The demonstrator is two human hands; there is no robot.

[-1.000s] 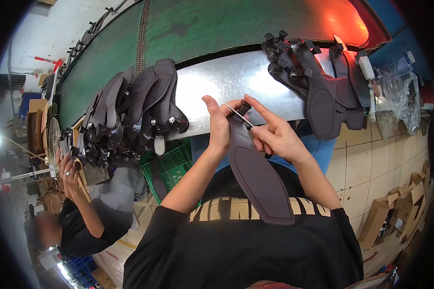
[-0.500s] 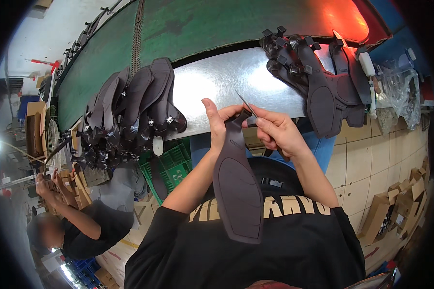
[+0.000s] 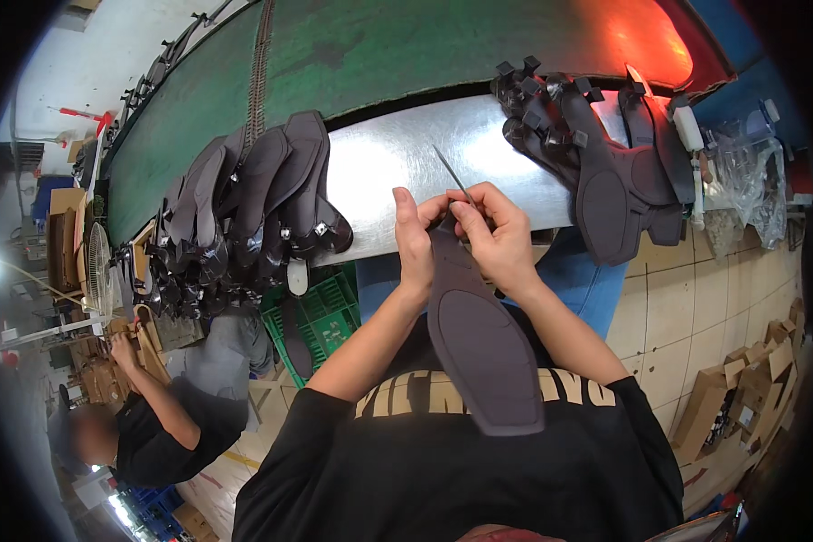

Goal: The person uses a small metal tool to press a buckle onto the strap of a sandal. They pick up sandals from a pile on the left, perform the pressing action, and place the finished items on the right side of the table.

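Note:
A dark brown shoe sole hangs toward my chest, its square toe end lowest and its narrow heel end up between my hands. My left hand grips that heel end from the left, thumb raised. Pressed against the same end from the right, my right hand holds a thin, pointed metal tool, whose tip points up and left over the metal tabletop. Exactly what the tool touches is hidden by my fingers.
Brown soles and heeled sandals are piled on the left; more soles with block heels lie on the right. A green conveyor belt runs beyond. Below left is a green crate. Another person works at far left.
The sole's toe end has swung right. My right hand has moved left and closed in on the heel end, and the tool's tip has risen. The other person's arms have shifted.

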